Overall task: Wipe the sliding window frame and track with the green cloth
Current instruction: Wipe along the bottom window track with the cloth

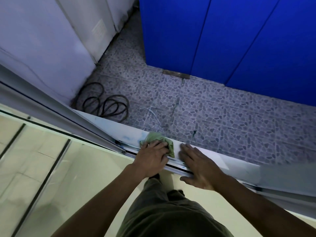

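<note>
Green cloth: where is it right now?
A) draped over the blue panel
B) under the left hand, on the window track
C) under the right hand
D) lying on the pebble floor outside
B: the left hand presses the green cloth onto the track, while the right hand lies flat and bare on the sill beside it.

Count, all placed relative to the window track (177, 165):
- 1 window track, running diagonally through the middle.
- 2 hands on it: left hand (152, 157), right hand (198, 165) just beside it.
- 1 green cloth (158, 140), under the left hand, on the track's outer sill.
- 1 sliding window frame (51, 106), on the track, left of the hands.
- 1 coil of black cable (106, 103) on the tiled floor (222, 117) beyond the track, far left.
- 3 blue panels (222, 35) visible beyond the track, far side of the floor.
- 1 brown strip (176, 74) at the foot of the blue panels.
- 2 dark bars (42, 182) showing through the glass, near side of the track, left.
</note>
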